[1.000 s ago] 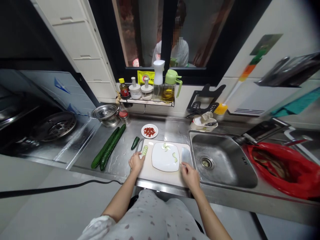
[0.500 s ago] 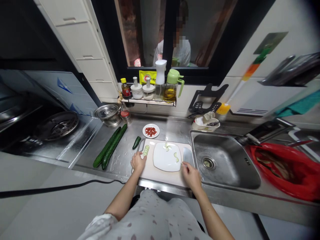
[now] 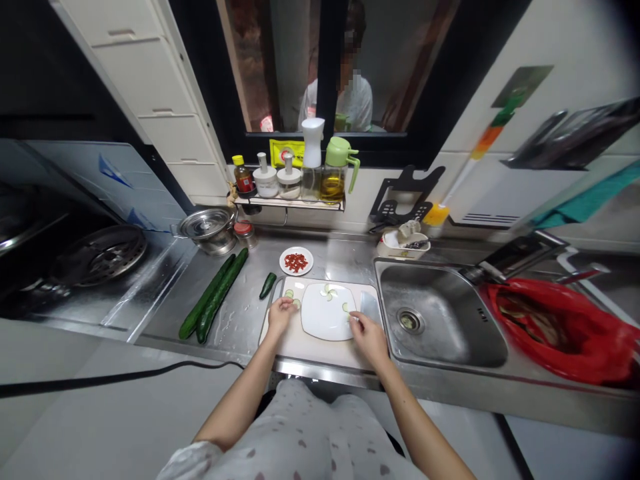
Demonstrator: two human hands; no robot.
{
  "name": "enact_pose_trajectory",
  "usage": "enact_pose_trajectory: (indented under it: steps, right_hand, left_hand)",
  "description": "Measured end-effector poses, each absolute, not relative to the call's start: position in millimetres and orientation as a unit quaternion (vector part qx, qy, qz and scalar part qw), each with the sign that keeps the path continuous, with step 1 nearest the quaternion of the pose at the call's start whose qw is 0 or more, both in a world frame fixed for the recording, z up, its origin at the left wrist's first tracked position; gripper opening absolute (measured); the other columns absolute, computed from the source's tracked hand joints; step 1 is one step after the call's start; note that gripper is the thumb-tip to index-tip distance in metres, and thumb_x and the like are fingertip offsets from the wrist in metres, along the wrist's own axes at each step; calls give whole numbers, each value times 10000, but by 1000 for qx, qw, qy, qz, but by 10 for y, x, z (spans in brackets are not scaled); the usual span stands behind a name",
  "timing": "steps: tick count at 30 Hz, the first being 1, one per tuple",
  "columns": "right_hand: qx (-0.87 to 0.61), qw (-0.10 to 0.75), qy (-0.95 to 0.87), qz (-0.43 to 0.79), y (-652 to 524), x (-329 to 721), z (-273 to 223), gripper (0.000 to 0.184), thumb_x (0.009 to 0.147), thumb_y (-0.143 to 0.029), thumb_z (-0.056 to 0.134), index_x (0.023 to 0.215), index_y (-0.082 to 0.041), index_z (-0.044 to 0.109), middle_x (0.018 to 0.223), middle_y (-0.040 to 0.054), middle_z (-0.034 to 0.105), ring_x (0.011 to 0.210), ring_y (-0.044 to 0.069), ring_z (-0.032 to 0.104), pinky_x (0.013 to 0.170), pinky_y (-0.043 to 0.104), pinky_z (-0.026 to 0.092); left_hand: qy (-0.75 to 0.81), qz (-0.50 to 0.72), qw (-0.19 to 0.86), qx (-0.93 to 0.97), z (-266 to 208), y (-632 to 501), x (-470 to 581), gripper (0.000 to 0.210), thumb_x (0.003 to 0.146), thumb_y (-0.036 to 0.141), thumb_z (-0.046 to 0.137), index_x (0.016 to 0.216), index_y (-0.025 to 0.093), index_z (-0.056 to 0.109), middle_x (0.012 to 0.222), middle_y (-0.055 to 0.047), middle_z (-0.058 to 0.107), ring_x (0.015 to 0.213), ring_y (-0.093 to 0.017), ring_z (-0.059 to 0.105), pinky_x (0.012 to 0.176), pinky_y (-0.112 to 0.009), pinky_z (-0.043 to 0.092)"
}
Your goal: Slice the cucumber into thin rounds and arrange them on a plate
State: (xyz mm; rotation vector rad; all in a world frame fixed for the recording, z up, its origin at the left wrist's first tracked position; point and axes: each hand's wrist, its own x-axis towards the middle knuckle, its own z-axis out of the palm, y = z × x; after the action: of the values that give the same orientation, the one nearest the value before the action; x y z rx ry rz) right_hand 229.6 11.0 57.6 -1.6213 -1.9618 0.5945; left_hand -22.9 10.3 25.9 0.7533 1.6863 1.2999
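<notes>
Over board (image 3: 313,353), right hand (image 3: 369,333) at plate (image 3: 323,319) edge, left hand (image 3: 281,316) by slices (image 3: 289,293)

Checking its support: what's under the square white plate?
The square white plate rests on the cutting board, whose pale surface shows along the plate's near side. Anything directly beneath is hidden.

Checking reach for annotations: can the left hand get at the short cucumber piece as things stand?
Probably yes. The left hand is close by, and only the low left end of the cutting board seems to lie between it and the short cucumber piece; nothing covers the piece.
</notes>
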Motion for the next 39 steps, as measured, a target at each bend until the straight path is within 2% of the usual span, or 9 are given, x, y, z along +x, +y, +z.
enact_pose_trajectory:
  steps: [5, 9, 13, 16, 19, 23, 28, 33, 39]
  right_hand:
    - [-540, 318, -734, 261, 277, 2007, 816, 298, 834, -373, 477, 994, -193, 652, 797, 45, 656, 674, 156, 567, 676, 280, 436]
    - [-470, 356, -736, 334, 353, 1789, 947, 238, 825, -348, 516, 978, -209, 634, 901, 40, 650, 730, 140, 562, 701, 271, 449]
    - [-420, 359, -754, 354, 371, 1702, 996, 155, 844, -310, 507, 825, -203, 618, 818, 20, 623, 771, 141, 553, 722, 264, 438]
    - [-427, 370, -756, 331, 370, 1720, 1034, 160, 858, -306, 500, 805, -204, 611, 807, 21, 608, 802, 150, 545, 725, 264, 428]
    - [-434, 382, -754, 312, 366, 1759, 1082, 172, 871, -315, 494, 831, -209, 624, 839, 34, 612, 850, 163, 544, 731, 269, 424]
    - [-417, 394, -762, 301, 362, 1789, 1121, 195, 887, -327, 480, 876, -220, 642, 880, 53, 616, 898, 180, 540, 761, 293, 430]
    - [-400, 381, -781, 291, 385, 1835, 1112, 196, 889, -328, 488, 914, -236, 660, 902, 57, 614, 927, 192, 533, 823, 331, 422]
    - [-386, 359, -798, 292, 441, 1895, 1093, 197, 895, -327, 482, 914, -236, 656, 923, 53, 610, 948, 190, 527, 859, 340, 407]
    - [-384, 347, -797, 311, 487, 1907, 1075, 204, 895, -356, 479, 888, -225, 636, 918, 49, 609, 947, 182, 527, 811, 310, 417]
  left_hand:
    - [572, 534, 524, 335, 620, 127, -47, 306, 561, 304, 765, 796, 144, 653, 715, -21, 646, 682, -124, 592, 695, -238, 427]
    - [534, 526, 554, 362, 860, 94, 69, 296, 549, 287, 776, 779, 147, 653, 705, -9, 631, 679, -112, 578, 687, -229, 432]
    - [527, 528, 545, 382, 973, 78, 125, 320, 538, 299, 788, 779, 150, 640, 744, -13, 634, 688, -107, 568, 669, -220, 430]
    - [554, 542, 513, 369, 999, 66, 127, 347, 587, 366, 764, 820, 155, 617, 700, -7, 633, 666, -103, 565, 632, -206, 413]
    - [567, 510, 546, 346, 1026, 54, 133, 391, 672, 471, 687, 871, 145, 605, 610, -14, 627, 544, -82, 519, 523, -186, 355]
    - [527, 451, 664, 279, 1080, 67, 188, 501, 692, 533, 650, 1018, 159, 580, 671, -21, 649, 443, -44, 450, 413, -163, 221]
    - [475, 459, 721, 209, 1087, 110, 239, 482, 668, 421, 714, 1069, 200, 563, 733, 7, 631, 474, -27, 475, 409, -132, 241]
    - [480, 492, 695, 208, 1064, 139, 267, 580, 600, 293, 767, 1128, 206, 542, 748, 14, 623, 496, -21, 470, 421, -131, 251]
    - [503, 505, 666, 220, 1075, 172, 306, 633, 554, 280, 775, 1136, 206, 536, 648, 57, 555, 498, -28, 444, 456, -151, 252]
